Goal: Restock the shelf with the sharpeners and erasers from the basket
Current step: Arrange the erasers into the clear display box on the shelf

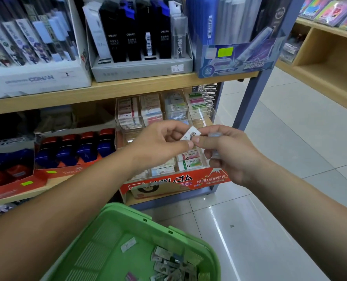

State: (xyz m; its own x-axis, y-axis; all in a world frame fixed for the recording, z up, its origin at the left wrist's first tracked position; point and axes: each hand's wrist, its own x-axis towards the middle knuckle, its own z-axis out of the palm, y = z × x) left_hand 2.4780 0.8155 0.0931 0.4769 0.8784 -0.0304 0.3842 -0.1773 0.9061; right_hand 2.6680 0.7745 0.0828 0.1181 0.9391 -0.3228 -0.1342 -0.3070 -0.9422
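My left hand (160,145) and my right hand (227,153) meet in front of the lower shelf, and both pinch one small white wrapped eraser (191,133) between thumb and fingers. My right hand also holds more small bluish wrapped pieces (215,136) in its curled fingers. Behind the hands stands a clear tiered eraser display (164,110) with several stacks of erasers, above a red HARD ERASER box (188,181). Below my arms is the green basket (144,220), with several small wrapped erasers (172,264) lying in its right corner.
Red and blue sharpeners (75,149) sit in an orange tray left of the eraser display. The upper shelf (128,88) carries pen and lead boxes. A blue shelf post (255,88) stands at right, with tiled floor (290,159) and a wooden shelf unit (320,57) beyond.
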